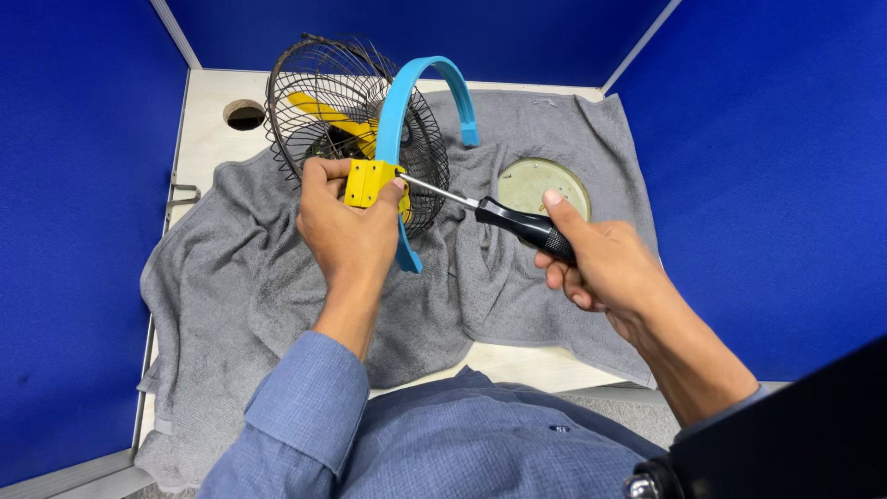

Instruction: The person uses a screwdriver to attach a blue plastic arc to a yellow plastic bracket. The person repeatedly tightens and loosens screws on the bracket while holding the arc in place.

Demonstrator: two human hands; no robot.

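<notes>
At upper centre-left of the frame, the left hand [346, 231] pinches a yellow block [368, 181] on the small wire-caged fan [346, 111] with its blue arc [416, 102]; at centre-right, the right hand [601, 268] grips a black-handled screwdriver [517, 222], tip touching the block, above the grey towel [240, 277]

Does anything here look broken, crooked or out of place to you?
Yes. The small fan is partly apart: its blue ring is open-ended and sticks up askew from the wire cage. A round pale disc lies loose on the rumpled grey towel. The left hand grips the yellow block; the right hand holds a screwdriver.
</notes>
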